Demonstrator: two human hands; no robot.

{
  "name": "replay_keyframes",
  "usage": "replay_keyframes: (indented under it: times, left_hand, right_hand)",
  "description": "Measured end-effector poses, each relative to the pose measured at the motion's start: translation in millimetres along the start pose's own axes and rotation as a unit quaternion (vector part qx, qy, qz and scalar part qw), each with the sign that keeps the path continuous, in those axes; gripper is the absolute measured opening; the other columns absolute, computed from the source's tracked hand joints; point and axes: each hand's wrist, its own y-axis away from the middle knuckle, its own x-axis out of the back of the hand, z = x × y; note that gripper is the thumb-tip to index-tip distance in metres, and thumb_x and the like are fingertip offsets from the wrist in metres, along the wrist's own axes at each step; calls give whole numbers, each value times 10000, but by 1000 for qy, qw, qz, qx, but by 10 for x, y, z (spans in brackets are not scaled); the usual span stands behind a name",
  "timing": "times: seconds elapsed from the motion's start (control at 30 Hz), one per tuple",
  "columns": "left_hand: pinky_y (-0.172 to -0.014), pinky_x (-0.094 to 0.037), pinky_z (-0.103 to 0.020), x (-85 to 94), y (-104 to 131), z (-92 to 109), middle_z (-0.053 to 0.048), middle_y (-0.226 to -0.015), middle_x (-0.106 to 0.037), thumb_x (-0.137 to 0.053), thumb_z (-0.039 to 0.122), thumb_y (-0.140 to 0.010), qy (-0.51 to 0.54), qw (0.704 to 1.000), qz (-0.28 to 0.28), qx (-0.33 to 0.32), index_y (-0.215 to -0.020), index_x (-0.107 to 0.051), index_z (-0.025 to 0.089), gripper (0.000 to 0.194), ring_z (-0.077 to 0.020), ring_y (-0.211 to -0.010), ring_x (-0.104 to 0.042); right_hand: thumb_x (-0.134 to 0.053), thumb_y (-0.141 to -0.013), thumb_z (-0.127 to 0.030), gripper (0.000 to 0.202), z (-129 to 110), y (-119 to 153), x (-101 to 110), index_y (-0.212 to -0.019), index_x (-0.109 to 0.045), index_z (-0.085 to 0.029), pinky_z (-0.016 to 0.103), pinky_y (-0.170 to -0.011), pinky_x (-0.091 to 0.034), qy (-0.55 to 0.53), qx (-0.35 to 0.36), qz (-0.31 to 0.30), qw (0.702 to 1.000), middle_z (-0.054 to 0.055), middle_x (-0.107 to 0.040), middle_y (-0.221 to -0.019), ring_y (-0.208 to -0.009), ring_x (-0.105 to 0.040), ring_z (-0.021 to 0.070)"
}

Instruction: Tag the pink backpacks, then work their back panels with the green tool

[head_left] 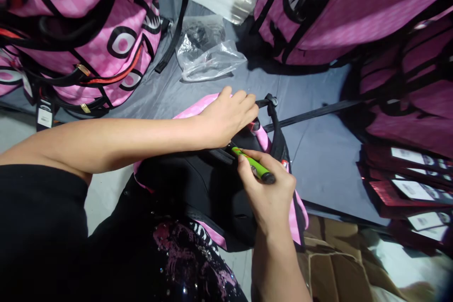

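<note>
A black and pink backpack lies in front of me at the edge of the grey-covered surface, its black side facing up. My left hand rests across its top with the fingers curled down onto the fabric beside the strap; a fold of the backpack appears gripped there. My right hand is closed around a slim green pen-like tool with a black end. The tool's tip points at the black fabric just under my left hand and is partly hidden. A black shoulder strap loops to the right of both hands.
Stacked pink backpacks with eye patterns stand at the back left. More pink backpacks lie at the upper right. Clear plastic bags sit between them. Labelled tags are piled at right, above brown cardboard.
</note>
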Motion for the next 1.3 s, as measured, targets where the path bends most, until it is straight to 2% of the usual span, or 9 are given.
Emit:
replay_keyframes:
  times: [0.17, 0.27, 0.43, 0.6, 0.8, 1.07, 1.17, 1.23, 1.3]
  left_hand:
    - [-1033, -367, -452, 199, -6, -235, -119, -1570, -266, -759, 422, -693, 35, 993, -103, -45, -1521, -217, 259, 1002, -354, -1347, -327]
    - [-1028, -388, -459, 332, 107, -339, -101, -1626, -84, -794, 419, -651, 63, 986, -154, -21, -1547, -27, 317, 1184, -379, -1392, -259]
    - [-948, -466, -455, 430, 300, -189, -135, -1624, 114, -805, 320, -658, 61, 982, -168, 58, -1533, 131, 311, 1282, -423, -1360, -288]
    - [-897, -503, -444, 374, 265, -56, -160, -1617, -19, -776, 202, -679, 30, 981, -163, 103, -1543, 81, 313, 1222, -409, -1295, -373]
    - [-901, -504, -400, 311, 215, -194, -182, -1573, -177, -672, 149, -731, 37, 986, -158, 46, -1553, 20, 264, 1081, -365, -1280, -409]
    - [-993, -444, -349, 304, 200, -403, -132, -1632, 42, -621, 89, -725, 123, 974, -192, 9, -1541, 54, 327, 1085, -326, -1383, -368]
    - [-928, -476, -322, 256, 217, -415, -146, -1627, 91, -613, 102, -728, 144, 970, -189, 59, -1537, 71, 338, 1085, -298, -1335, -447]
    - [-860, -498, -317, 216, 236, -412, -170, -1623, 21, -615, 153, -746, 161, 965, -176, 108, -1531, 94, 349, 1076, -282, -1241, -539]
    - [-816, -505, -318, 186, 240, -405, -181, -1579, -186, -617, 205, -766, 172, 961, -171, 131, -1530, 98, 349, 1056, -276, -1147, -599]
  right_hand:
    - [-647, -844, -328, 158, -22, 23, -2, -904, -721, -201, 385, -825, -535, -58, -20, 6, 998, 44, -749, -854, -801, -701, 225]
    - [-653, -843, -333, 160, -58, 66, -73, -919, -724, -212, 392, -861, -518, -71, 12, 36, 997, 36, -753, -890, -827, -697, 216]
    - [-655, -853, -321, 167, -99, 121, -252, -961, -722, -214, 366, -853, -506, -91, 85, 60, 990, 38, -756, -918, -843, -691, 199]
    - [-660, -852, -322, 175, -24, 94, -336, -969, -719, -207, 366, -858, -491, -87, 107, 64, 988, 44, -760, -935, -849, -693, 203]
    - [-634, -866, -356, 195, 12, 50, -316, -960, -718, -208, 376, -864, -484, -96, 93, 48, 990, 47, -761, -937, -841, -692, 209]
    - [-645, -863, -336, 192, 9, 29, -268, -993, -713, -214, 355, -813, -475, -99, 101, 39, 989, 22, -753, -856, -737, -666, 184]
    - [-645, -864, -336, 198, 14, -1, -282, -996, -716, -207, 358, -811, -469, -98, 100, 34, 990, 22, -750, -845, -706, -659, 176]
    - [-642, -866, -339, 199, 20, -27, -308, -993, -718, -206, 362, -815, -463, -98, 100, 29, 990, 21, -750, -848, -693, -656, 172]
    - [-642, -865, -341, 200, 26, -56, -341, -997, -719, -211, 363, -817, -460, -100, 102, 20, 989, 20, -753, -856, -691, -656, 171]
